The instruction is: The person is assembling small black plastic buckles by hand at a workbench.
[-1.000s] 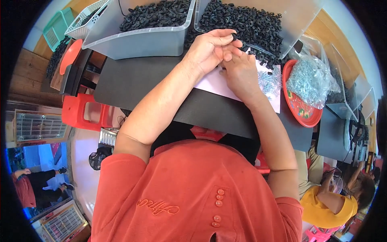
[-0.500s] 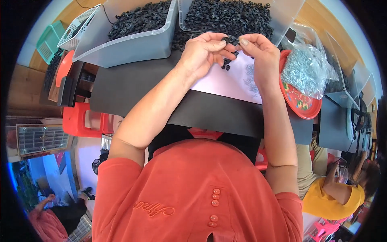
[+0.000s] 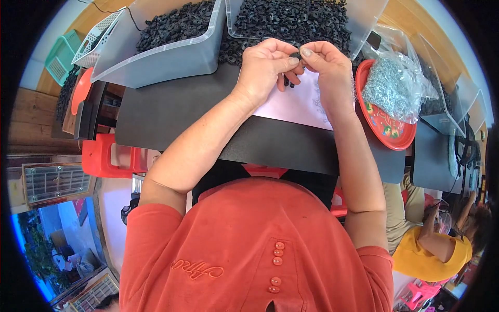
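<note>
My two hands meet over a white sheet (image 3: 296,108) on the black table. Between their fingertips is a small black plastic part (image 3: 296,55). My left hand (image 3: 265,67) pinches it from one side with thumb and forefinger, its other fingers curled below. From the other side my right hand (image 3: 330,70) grips it, thumb and forefinger closed. A few more black pieces (image 3: 288,82) show under the left fingers; whether they are held or lie on the sheet I cannot tell. Small clear pieces lie on the sheet beside my right hand, partly hidden by it.
Two translucent bins, one at left (image 3: 156,70) and one behind my hands (image 3: 306,21), hold heaps of black parts. At right a plastic bag of small clear pieces (image 3: 392,93) rests on a red patterned tray (image 3: 391,138). A person in yellow (image 3: 431,255) sits at far right.
My hands have drawn closer together, and the fingertips now nearly touch around the black part. Fewer black pieces show beneath the left hand. A person at lower left has mostly gone out of view.
</note>
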`<control>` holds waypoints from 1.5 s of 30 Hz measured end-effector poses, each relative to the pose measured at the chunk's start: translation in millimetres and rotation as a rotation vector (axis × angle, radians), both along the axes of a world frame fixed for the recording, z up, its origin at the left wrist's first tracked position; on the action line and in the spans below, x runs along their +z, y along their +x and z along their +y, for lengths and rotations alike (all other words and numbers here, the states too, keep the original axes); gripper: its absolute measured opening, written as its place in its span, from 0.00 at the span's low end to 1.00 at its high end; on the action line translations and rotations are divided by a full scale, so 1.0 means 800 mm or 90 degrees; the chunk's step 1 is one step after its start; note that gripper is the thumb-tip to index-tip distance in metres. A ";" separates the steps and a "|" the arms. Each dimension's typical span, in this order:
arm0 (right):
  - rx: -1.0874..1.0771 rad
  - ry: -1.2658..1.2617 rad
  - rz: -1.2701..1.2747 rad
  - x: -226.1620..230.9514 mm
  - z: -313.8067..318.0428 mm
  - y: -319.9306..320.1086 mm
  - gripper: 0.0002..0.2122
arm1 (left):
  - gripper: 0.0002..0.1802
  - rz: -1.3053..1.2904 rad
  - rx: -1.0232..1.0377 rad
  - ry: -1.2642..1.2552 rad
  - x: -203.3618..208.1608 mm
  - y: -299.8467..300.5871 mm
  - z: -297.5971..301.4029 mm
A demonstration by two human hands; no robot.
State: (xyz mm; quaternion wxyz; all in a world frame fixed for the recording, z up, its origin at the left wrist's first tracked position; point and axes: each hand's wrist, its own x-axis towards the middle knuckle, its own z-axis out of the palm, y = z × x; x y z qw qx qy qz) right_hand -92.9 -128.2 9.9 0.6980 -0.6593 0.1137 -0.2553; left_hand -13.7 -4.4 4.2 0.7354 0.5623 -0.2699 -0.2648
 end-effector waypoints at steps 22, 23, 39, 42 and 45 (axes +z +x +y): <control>-0.027 -0.211 0.028 -0.031 -0.022 0.011 0.06 | 0.04 0.036 0.009 0.137 -0.007 0.003 0.001; -0.027 -0.210 0.027 -0.031 -0.023 0.011 0.06 | 0.04 0.032 0.016 0.127 -0.009 0.003 0.001; 0.046 -0.237 0.080 -0.022 -0.027 0.005 0.06 | 0.04 -0.011 0.015 0.163 -0.005 -0.004 0.001; 0.024 -0.304 0.092 -0.020 -0.024 0.004 0.07 | 0.04 -0.022 0.034 0.183 -0.006 -0.004 0.000; 0.004 -0.366 0.102 -0.016 -0.020 0.003 0.07 | 0.04 -0.029 0.042 0.189 -0.006 -0.003 0.002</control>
